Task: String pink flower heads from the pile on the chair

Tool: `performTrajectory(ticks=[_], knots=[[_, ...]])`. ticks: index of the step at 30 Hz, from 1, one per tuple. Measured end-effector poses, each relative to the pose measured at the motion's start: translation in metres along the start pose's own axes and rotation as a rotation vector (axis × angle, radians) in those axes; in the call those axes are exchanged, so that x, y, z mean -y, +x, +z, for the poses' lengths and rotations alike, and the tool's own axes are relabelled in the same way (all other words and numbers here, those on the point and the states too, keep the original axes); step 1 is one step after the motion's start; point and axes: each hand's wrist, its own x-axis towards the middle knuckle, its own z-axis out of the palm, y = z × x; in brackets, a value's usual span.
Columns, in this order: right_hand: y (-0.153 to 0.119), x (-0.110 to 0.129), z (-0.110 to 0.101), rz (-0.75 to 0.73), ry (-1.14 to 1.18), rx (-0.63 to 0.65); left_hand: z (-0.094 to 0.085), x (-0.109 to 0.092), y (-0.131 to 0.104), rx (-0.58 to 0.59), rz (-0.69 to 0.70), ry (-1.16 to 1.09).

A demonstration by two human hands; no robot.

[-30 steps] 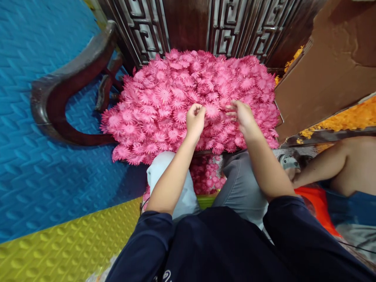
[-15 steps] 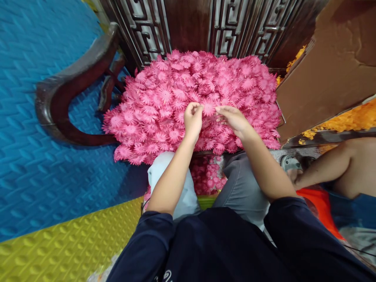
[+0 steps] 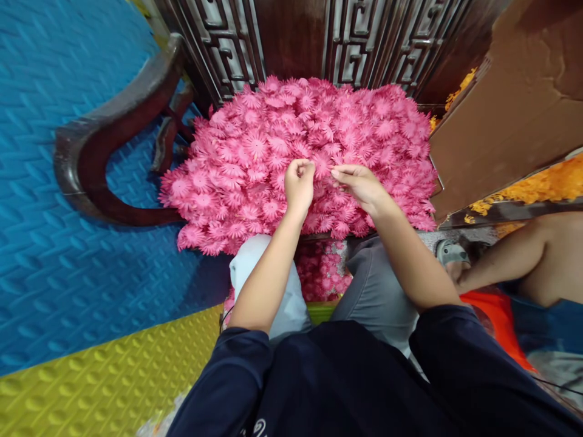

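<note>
Pink flower (image 3: 321, 165) is pinched at one edge by left hand (image 3: 299, 184) above the flower heap (image 3: 255, 145), fingertips of right hand (image 3: 363, 187) pressed together opposite, hold unclear; light pressure is advised.

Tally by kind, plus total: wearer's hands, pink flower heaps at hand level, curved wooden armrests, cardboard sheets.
Wearer's hands: 2 (left hand, right hand)
Pink flower heap: 1; single blooms overlap too much to count
Curved wooden armrest: 1
Cardboard sheet: 1
Total: 5
</note>
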Motion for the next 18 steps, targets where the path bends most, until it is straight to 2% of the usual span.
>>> performTrajectory(ticks=[4, 7, 13, 18], knots=[[0.000, -0.001, 0.001, -0.026, -0.028, -0.029, -0.002, -0.001, -0.003, -0.053, 0.183, 0.174], [0.001, -0.001, 0.001, -0.046, -0.017, -0.029, -0.002, -0.005, -0.007, 0.020, 0.283, 0.255], [-0.001, 0.004, 0.001, -0.081, -0.007, -0.039, 0.000, -0.009, -0.010, 0.154, 0.320, 0.222], [-0.002, 0.004, -0.002, -0.086, -0.007, -0.042, -0.001, -0.005, -0.006, 0.232, 0.252, 0.133]])
